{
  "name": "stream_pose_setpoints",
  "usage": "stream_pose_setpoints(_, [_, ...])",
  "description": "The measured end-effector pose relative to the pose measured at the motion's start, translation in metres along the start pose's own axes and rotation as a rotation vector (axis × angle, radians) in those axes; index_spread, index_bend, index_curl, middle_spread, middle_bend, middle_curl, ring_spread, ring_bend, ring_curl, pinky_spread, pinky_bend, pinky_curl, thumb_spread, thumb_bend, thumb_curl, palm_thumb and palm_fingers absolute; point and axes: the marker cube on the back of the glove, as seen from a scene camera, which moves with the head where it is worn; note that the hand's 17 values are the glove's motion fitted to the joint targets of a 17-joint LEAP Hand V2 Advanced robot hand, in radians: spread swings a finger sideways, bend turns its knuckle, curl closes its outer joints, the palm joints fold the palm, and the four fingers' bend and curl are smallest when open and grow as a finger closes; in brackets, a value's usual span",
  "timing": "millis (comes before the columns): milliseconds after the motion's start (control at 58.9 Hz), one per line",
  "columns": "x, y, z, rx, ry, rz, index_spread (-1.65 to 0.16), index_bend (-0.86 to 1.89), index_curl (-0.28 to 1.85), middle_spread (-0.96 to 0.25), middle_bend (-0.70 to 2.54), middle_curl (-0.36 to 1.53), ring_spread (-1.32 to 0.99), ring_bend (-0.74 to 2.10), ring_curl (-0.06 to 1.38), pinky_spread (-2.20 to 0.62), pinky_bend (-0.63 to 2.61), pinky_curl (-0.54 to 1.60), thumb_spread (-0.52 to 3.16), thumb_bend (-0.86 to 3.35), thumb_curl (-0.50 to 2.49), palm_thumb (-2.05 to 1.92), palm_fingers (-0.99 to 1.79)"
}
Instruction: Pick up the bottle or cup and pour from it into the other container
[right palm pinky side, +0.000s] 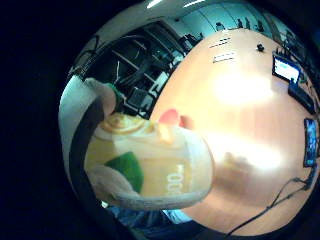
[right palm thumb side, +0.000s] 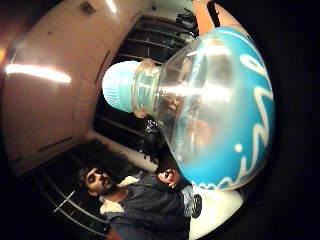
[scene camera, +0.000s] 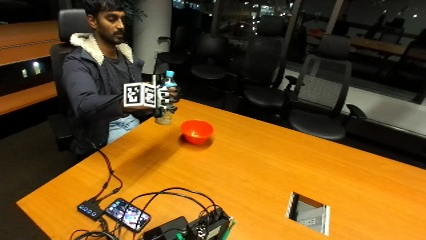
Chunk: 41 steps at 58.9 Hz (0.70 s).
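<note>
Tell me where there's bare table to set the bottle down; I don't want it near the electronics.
Bare wood runs from the red bowl across to the cable hatch, and along the far edge of the table. The near corner is crowded with cables and devices. The right hand holds the bottle up.

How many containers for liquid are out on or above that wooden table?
2. A clear bottle with a light blue cap is held upright above the table's near edge by the gloved right hand. An orange bowl stands on the table beside it. None other shows.
</note>
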Motion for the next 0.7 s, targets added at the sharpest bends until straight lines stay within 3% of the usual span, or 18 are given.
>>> stream_pose_setpoints(51, [-0.017, -0.008, 0.024, 0.046, 0.066, 0.010, -0.31, 0.13, 0.29, -0.24, 0.42, 0.44, -0.21, 0.59, 0.40, -0.09, 0.47, 0.34, 0.66, -0.03, 0.42, 0.85, 1.17])
stream_pose_setpoints(306, [-0.055, -0.045, 0.067, -0.144, 0.425, 0.017, -0.31, 0.12, 0.29, -0.25, 0.39, 0.44, -0.22, 0.56, 0.40, -0.06, 0.44, 0.33, 0.64, -0.03, 0.43, 0.90, 1.15])
stream_pose_setpoints(442, [-0.046, -0.070, 0.089, -0.184, 0.689, 0.088, -0.31, 0.12, 0.29, -0.26, 0.38, 0.44, -0.22, 0.55, 0.40, -0.05, 0.42, 0.33, 0.63, -0.03, 0.43, 0.92, 1.15])
stream_pose_setpoints(696, [-0.027, -0.075, 0.156, -0.369, 1.206, 0.070, -0.32, 0.12, 0.28, -0.28, 0.38, 0.44, -0.23, 0.54, 0.39, -0.06, 0.41, 0.33, 0.61, -0.03, 0.44, 0.97, 1.14])
